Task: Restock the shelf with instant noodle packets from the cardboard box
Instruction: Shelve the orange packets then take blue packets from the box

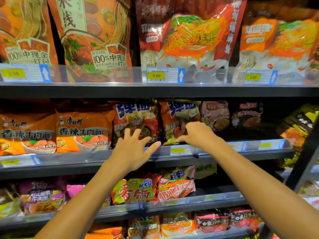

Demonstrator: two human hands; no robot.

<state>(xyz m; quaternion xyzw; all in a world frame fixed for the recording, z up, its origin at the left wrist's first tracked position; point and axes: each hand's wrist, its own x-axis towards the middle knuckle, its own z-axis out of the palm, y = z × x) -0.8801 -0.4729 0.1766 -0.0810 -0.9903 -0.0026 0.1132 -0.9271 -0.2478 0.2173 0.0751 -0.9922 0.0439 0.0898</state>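
Two instant noodle packets with blue lettering stand side by side on the middle shelf (215,156). My left hand (133,149) is spread open, its fingertips resting on the lower front of the red packet (136,118). My right hand (196,133) curls its fingers around the lower part of the orange packet (179,116), just above the shelf lip. The cardboard box is out of view.
Orange beef noodle packets (82,131) fill the same shelf to the left; pink (215,114) and black (246,116) packets sit to the right. Large noodle bags (186,35) line the shelf above, behind price tags (164,75). More packets (134,190) occupy the lower shelves.
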